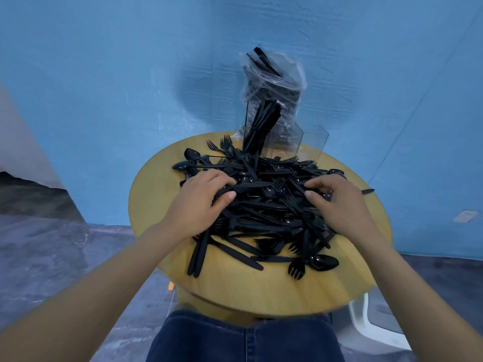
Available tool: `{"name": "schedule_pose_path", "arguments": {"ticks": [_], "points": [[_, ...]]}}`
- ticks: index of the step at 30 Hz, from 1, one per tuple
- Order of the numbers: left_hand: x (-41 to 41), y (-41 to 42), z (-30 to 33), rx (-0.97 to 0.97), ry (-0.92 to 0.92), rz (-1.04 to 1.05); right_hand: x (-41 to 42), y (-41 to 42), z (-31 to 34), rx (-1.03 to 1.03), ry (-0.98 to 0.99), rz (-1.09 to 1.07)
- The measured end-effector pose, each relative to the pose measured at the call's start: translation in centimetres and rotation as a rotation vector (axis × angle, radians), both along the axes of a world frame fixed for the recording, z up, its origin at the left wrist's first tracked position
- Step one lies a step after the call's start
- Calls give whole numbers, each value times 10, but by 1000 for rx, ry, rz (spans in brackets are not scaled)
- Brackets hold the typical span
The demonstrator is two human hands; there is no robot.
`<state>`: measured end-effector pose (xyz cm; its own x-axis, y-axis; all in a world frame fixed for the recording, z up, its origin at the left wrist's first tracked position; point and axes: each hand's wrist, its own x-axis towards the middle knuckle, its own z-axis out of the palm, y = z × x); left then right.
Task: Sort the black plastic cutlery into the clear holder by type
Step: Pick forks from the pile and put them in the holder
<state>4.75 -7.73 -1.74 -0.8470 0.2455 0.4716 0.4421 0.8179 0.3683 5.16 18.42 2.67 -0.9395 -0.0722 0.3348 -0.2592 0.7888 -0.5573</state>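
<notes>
Your left hand (pixel 201 202) lies on the left side of the cutlery pile (pixel 261 205), palm down, its fingers (pixel 222 178) curled over several black pieces with the thumb tucked against them. It seems to pinch a piece or two between thumb and forefinger, though which piece you cannot tell in the tangle. Your right hand (pixel 337 202) rests on the right side of the pile, its fingers (pixel 317 182) bent down onto the pieces and the thumb pointing inward; whether it truly grips one cannot be told.

The pile is a heap of forks, spoons and knives all mixed, covering the middle of the round wooden desk (pixel 235 291). A fork (pixel 296 270) and a spoon (pixel 322 262) lie at the near edge, and a pair of knives (pixel 198 257) stick out toward you on the left. One piece (pixel 368 191) lies apart at the far right edge.

The holder (pixel 287 142) stands at the far edge of the desk, just behind the pile. Its left compartment holds a leaning bundle (pixel 261 124) of black handles. Behind it, a plastic bag (pixel 274 82) with more cutlery inside stands against the blue wall (pixel 104 74).

Your knees in blue jeans (pixel 245 340) show below the desk.
</notes>
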Motion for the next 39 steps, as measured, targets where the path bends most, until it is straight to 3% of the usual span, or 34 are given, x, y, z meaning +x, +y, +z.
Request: {"name": "schedule_pose_path", "arguments": {"ticks": [8, 12, 16, 31, 39], "points": [[22, 43, -1, -225, -213, -102, 30, 56, -36, 99, 8, -208], [12, 58, -5, -310, -278, -93, 30, 75, -49, 187, -132, -323], [3, 64, -6, -293, -234, -60, 23, 76, -65, 238, -261, -304], [-33, 74, -4, -195, -139, -37, 3, 54, -64, -101, -148, -218], [-62, 65, 12, -17, -160, 50, -16, 44, -58, -234, -98, -222]]}}
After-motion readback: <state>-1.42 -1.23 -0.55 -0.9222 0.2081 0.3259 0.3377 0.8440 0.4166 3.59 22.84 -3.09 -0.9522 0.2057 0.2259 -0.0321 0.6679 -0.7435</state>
